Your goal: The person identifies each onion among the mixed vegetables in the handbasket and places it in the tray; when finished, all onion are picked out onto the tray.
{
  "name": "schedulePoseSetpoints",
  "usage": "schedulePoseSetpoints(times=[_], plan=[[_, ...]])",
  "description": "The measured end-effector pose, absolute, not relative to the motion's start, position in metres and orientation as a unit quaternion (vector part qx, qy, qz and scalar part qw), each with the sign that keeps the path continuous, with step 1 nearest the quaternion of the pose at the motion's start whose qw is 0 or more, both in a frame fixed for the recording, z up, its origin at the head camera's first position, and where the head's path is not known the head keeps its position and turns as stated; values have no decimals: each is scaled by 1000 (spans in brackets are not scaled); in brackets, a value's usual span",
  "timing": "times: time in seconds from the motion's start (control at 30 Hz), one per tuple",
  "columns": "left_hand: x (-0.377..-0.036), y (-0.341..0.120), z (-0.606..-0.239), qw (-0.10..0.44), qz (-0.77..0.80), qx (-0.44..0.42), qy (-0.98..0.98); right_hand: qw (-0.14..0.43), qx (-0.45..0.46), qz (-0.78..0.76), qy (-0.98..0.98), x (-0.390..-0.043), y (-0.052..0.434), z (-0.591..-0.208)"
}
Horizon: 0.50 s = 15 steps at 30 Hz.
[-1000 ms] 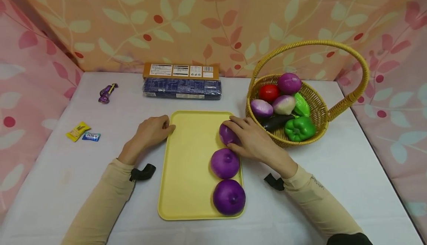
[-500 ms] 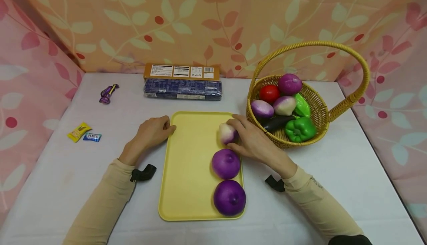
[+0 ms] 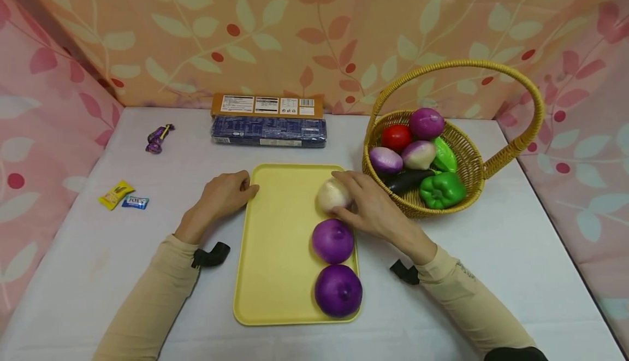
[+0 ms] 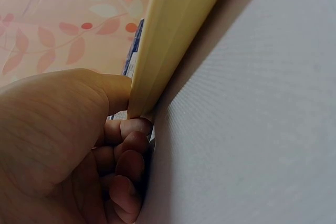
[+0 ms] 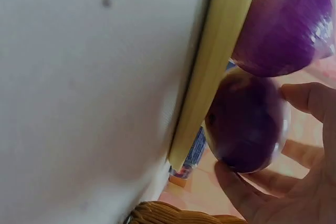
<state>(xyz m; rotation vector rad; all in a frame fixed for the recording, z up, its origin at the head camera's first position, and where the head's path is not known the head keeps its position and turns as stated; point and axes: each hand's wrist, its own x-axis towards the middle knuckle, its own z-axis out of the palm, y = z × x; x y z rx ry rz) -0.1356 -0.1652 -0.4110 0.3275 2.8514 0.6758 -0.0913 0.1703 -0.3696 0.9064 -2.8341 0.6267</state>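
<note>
Fingers of the right hand (image 3: 373, 208) curl round the pale-sided onion (image 3: 333, 194) at the yellow tray's (image 3: 275, 252) far right. Left hand (image 3: 223, 194) pinches the tray's left rim.

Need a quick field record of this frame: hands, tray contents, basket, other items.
left hand: left hand rests on the table, fingers curled at the left rim of the yellow tray
right hand: right hand holds the far onion, pale side up, on the tray
tray contents: three onions in a row along its right side; middle onion and near onion are purple
basket: wicker basket right of the tray, holding tomato, onions, green peppers, eggplant
other items: boxes at the back; candies on the left
</note>
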Motion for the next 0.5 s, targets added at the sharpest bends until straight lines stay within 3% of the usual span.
schedulePoseSetpoints(times=[0.5], plan=[[-135, -166, -412, 95, 228, 112, 963, 25, 323, 189, -927, -89, 172, -370]])
